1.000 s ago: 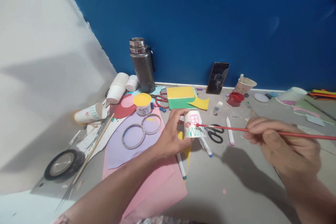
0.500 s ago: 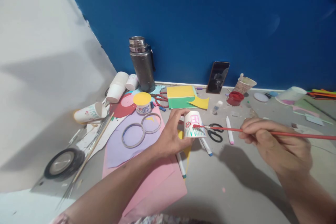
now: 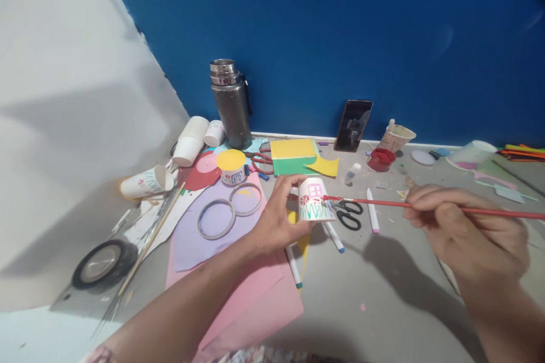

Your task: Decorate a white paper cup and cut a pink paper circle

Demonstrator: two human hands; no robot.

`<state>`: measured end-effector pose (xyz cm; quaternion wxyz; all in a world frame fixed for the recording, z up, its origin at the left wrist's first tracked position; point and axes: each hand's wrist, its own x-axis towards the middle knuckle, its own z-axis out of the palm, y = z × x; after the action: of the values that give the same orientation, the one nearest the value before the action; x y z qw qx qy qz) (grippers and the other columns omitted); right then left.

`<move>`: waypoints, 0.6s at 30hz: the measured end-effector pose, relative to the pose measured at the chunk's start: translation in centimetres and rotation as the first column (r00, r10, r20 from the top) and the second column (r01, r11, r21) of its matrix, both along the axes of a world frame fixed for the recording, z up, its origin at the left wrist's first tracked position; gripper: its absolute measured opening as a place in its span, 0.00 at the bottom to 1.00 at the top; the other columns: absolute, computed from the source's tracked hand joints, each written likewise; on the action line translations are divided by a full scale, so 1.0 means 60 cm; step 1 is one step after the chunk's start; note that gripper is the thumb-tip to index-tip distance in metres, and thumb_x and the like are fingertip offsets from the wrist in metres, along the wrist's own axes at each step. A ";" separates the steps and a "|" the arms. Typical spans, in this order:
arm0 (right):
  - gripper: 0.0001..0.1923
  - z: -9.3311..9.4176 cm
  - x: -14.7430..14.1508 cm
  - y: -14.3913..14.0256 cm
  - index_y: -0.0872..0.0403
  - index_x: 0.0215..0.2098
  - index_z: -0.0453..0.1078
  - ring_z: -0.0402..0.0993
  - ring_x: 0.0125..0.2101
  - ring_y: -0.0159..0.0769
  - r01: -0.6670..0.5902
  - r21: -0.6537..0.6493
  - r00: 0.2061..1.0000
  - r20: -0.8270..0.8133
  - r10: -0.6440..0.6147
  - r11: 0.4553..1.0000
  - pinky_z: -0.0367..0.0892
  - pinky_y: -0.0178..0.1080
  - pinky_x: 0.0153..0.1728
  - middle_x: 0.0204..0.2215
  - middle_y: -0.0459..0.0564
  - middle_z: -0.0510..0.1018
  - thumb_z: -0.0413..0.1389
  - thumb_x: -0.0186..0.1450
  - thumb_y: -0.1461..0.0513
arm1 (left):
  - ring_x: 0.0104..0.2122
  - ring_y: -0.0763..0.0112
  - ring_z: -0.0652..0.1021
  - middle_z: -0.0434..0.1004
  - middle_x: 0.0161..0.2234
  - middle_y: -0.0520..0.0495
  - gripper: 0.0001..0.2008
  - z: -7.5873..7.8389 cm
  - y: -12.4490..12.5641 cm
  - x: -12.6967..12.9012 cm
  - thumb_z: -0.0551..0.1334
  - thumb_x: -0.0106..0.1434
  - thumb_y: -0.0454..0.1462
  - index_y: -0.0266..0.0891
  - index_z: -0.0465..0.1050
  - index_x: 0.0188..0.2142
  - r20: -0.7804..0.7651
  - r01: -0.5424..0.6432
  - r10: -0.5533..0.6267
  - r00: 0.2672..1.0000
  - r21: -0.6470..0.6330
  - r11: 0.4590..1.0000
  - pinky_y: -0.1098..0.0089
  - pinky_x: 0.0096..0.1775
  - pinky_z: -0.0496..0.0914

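**Brush tip on the little painted cup**

The left hand pinches an upturned paper cup just above the tabletop, its fingertips hidden behind the cup. From three o'clock, the right hand grips a red paintbrush, bristles touching the cup's side. The handle's far end runs out of frame. The cup's small markings are hard to read.

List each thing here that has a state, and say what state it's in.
Painted cup: upside down, held by left hand.
Paintbrush: in right hand, red tip on cup.
Flask: upright.
Phone: leaning on wall, screen dark.
Black scissors: lying flat.
Red paint pot: open.
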<state>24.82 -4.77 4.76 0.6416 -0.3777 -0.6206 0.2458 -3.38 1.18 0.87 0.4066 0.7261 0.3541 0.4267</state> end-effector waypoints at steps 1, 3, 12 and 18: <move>0.08 0.000 0.000 0.000 0.49 0.39 0.86 0.74 0.30 0.41 -0.006 0.006 1.000 -0.006 0.006 1.000 0.67 0.39 0.23 0.30 0.54 0.83 0.62 0.71 0.61 | 0.59 0.51 0.73 0.69 0.57 0.40 0.32 -0.001 0.000 0.000 0.71 0.57 0.38 0.45 0.65 0.59 0.008 0.004 -0.004 1.000 -0.011 1.000 0.52 0.57 0.74; 0.09 0.000 0.001 -0.001 0.49 0.39 0.85 0.75 0.31 0.41 -0.016 0.009 1.000 -0.014 0.017 1.000 0.67 0.39 0.23 0.30 0.53 0.83 0.61 0.71 0.62 | 0.60 0.51 0.73 0.69 0.58 0.39 0.31 -0.002 0.001 0.000 0.71 0.57 0.38 0.45 0.65 0.59 0.018 0.008 -0.007 1.000 -0.025 1.000 0.52 0.57 0.74; 0.09 -0.001 0.001 0.001 0.49 0.39 0.85 0.75 0.30 0.41 -0.039 -0.010 0.999 0.017 0.039 0.999 0.68 0.40 0.23 0.29 0.54 0.82 0.61 0.71 0.62 | 0.59 0.51 0.73 0.69 0.58 0.39 0.32 -0.002 0.001 0.001 0.70 0.56 0.35 0.45 0.65 0.59 0.021 0.005 -0.005 1.000 -0.028 1.000 0.52 0.57 0.74; 0.07 -0.001 0.000 0.001 0.49 0.37 0.86 0.75 0.28 0.44 0.014 -0.011 0.997 -0.075 -0.015 1.000 0.66 0.41 0.21 0.27 0.54 0.80 0.63 0.68 0.60 | 0.60 0.50 0.73 0.70 0.58 0.40 0.33 -0.001 0.000 -0.001 0.71 0.56 0.36 0.46 0.64 0.60 0.019 0.011 -0.010 1.000 -0.030 0.999 0.51 0.58 0.74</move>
<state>24.80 -4.73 4.71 0.6642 -0.3762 -0.5920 0.2585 -3.44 1.20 0.81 0.4230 0.7178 0.3527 0.4258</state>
